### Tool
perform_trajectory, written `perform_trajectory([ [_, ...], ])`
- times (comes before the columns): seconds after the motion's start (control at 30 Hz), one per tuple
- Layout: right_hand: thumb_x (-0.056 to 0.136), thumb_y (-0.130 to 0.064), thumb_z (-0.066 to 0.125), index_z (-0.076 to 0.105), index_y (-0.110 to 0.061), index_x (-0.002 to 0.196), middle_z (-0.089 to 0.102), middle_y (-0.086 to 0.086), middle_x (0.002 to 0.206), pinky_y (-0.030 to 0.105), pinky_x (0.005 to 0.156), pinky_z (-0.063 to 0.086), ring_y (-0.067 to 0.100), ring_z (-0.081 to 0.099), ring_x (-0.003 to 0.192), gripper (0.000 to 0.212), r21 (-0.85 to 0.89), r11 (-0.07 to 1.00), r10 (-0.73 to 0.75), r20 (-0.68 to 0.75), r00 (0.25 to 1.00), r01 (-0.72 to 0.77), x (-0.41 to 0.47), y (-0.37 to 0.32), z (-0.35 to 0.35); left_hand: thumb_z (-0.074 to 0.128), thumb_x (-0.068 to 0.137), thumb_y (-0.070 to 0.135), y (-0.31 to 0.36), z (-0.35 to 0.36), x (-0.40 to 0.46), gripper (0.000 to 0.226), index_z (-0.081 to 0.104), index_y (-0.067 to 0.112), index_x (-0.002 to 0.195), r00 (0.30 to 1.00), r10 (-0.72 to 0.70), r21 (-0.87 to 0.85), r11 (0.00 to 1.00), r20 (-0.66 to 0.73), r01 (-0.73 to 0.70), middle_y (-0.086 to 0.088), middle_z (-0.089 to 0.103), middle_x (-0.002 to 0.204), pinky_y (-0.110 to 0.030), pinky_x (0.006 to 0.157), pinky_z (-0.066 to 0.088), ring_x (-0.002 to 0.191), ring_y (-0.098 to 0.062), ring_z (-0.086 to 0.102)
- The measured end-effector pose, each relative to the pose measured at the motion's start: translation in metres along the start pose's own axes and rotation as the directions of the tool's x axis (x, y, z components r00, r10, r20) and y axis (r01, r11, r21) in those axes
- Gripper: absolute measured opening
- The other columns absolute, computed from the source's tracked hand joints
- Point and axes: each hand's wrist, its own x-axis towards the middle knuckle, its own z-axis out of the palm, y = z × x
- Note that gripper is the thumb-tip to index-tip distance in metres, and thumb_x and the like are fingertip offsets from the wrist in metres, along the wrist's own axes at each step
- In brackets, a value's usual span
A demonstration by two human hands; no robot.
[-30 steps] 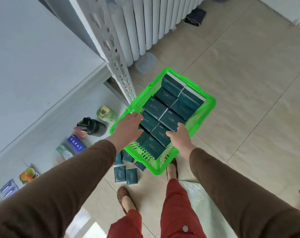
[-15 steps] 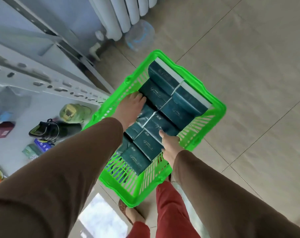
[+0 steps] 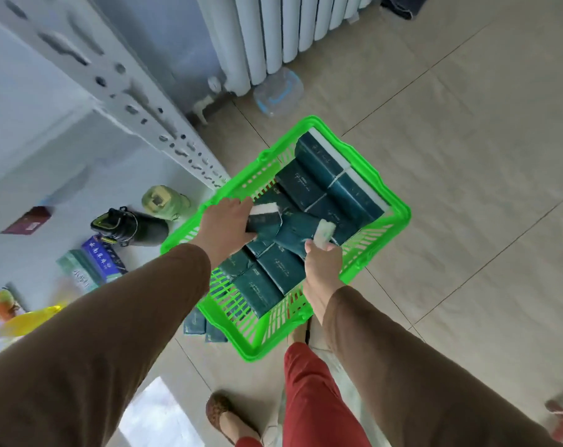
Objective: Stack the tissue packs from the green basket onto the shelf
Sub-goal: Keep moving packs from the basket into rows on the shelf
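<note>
A bright green basket (image 3: 399,217) stands on the tiled floor, filled with several dark teal tissue packs (image 3: 322,175). My left hand (image 3: 223,225) is over the basket's left side, closed around one teal pack (image 3: 264,219) lifted at a tilt. My right hand (image 3: 322,266) grips another teal pack (image 3: 301,235) by its end, raised above the rest. The grey metal shelf (image 3: 47,101) stands to the left, its perforated upright (image 3: 138,108) running diagonally beside the basket.
On the lower shelf board lie a black boot-like object (image 3: 128,225), a green bottle (image 3: 162,201), blue and green boxes (image 3: 96,262) and a yellow item (image 3: 28,321). Teal packs (image 3: 197,325) lie on the floor by the basket. A radiator (image 3: 280,33) and a clear tub (image 3: 278,91) stand behind.
Both hands have closed on tissue packs and lifted them out of their rows; a second ago they only rested on the packs. The view shifted up.
</note>
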Motion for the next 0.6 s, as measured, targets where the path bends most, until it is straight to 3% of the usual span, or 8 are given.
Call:
perform_trajectory([
  [0.13,0.098,0.000,0.042,0.050,-0.008,0.127,0.054,-0.003,0.096,0.024,0.064,0.040,0.010,0.052,0.077,0.032,-0.026,0.983,-0.179,0.038,0.983,0.180,-0.065,-0.005,-0.005,0.068,0.077,0.059,-0.030,-0.029,-0.084,0.064,0.044,0.016,0.118,0.980,-0.191,-0.297,0.941,-0.062,0.165,-0.012,0.064,0.106,-0.042,0.072,0.048,0.101,-0.035,0.061],
  [0.2,0.099,-0.003,0.043,0.044,-0.009,0.132,0.054,0.005,0.115,0.028,0.082,0.045,0.019,0.057,0.095,0.034,-0.018,0.977,-0.211,0.064,0.975,0.213,-0.097,0.003,-0.003,0.069,0.076,0.057,-0.049,-0.038,-0.131,0.058,0.043,0.017,0.108,0.960,-0.271,-0.415,0.883,-0.067,0.220,-0.012,0.064,0.100,-0.041,0.069,0.051,0.095,-0.036,0.062],
  [0.27,0.099,-0.004,0.046,0.044,-0.006,0.136,0.049,0.012,0.135,0.033,0.099,0.040,0.026,0.053,0.119,0.038,-0.025,0.964,-0.261,0.068,0.963,0.263,-0.118,0.018,0.000,0.071,0.077,0.054,-0.063,-0.040,-0.173,0.055,0.043,0.018,0.107,0.958,-0.282,-0.474,0.852,-0.056,0.223,-0.011,0.064,0.100,-0.043,0.074,0.052,0.094,-0.035,0.062],
  [0.43,0.094,-0.003,0.052,0.048,-0.004,0.136,0.048,0.014,0.140,0.031,0.096,0.041,0.030,0.053,0.124,0.042,-0.124,0.933,-0.337,0.027,0.941,0.337,-0.133,0.059,0.001,0.070,0.078,0.053,-0.072,-0.030,-0.243,0.051,0.042,0.022,0.108,0.952,-0.303,-0.544,0.808,-0.052,0.227,-0.004,0.061,0.094,-0.036,0.068,0.049,0.087,-0.031,0.061],
  [0.6,0.090,0.000,0.051,0.053,-0.010,0.135,0.053,0.014,0.135,0.041,0.102,0.044,0.031,0.051,0.124,0.046,-0.445,0.704,-0.530,0.189,0.827,0.553,-0.114,0.066,0.013,0.068,0.078,0.051,-0.062,-0.011,-0.255,0.046,0.039,0.025,0.100,0.946,-0.325,-0.583,0.769,-0.007,0.260,0.000,0.059,0.089,-0.035,0.064,0.047,0.082,-0.029,0.059],
])
